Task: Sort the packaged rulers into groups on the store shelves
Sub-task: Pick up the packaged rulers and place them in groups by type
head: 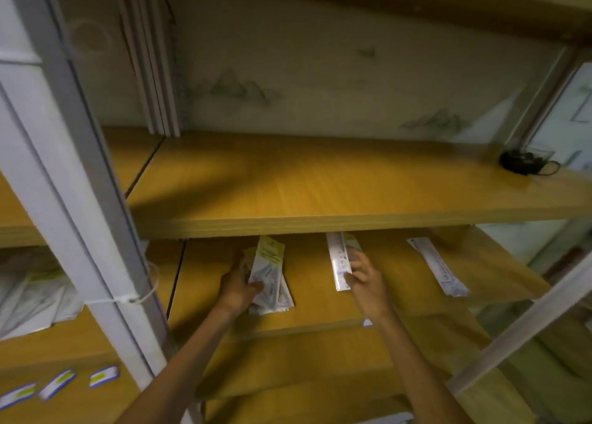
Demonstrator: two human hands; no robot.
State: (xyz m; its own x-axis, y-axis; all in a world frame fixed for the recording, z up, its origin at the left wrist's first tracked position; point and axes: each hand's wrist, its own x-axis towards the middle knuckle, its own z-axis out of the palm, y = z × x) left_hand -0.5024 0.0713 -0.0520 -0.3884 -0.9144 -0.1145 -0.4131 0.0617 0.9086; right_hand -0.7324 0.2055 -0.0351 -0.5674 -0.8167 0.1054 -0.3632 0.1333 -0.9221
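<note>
The head view looks down into wooden store shelves with grey metal posts (73, 167). Two bare arms reach in to the middle shelf (314, 308).

The left hand (238, 287) is on a stack (270, 282) of packed rulers with yellow-green cards on top. Its thumb lies over the front of the stack and its fingers go behind, so it grips the stack. The stack lies on the left part of the shelf and fans out a bit at the near end.

The right hand (365, 278) is just beside a clear ruler pack (340, 262) that lies on the middle of the shelf. Its fingers are bent and touch the pack's right edge. The picture is blurry there, so one cannot tell if the hand grips the pack or only touches it.

A third ruler pack (437, 266) lies alone on the right part of the same shelf, well apart from both hands. It points from the back of the shelf toward the front, tilted a little.

The top shelf (320, 183) above has a small black thing (523, 162) with a cord in its far right corner. Some thin grey strips (150, 64) stand upright at the back on the left.

On the far left, in the next bay, more white packs (35, 298) lie in a pile. Below them, small blue and white labels (104, 375) sit on a shelf edge
</note>
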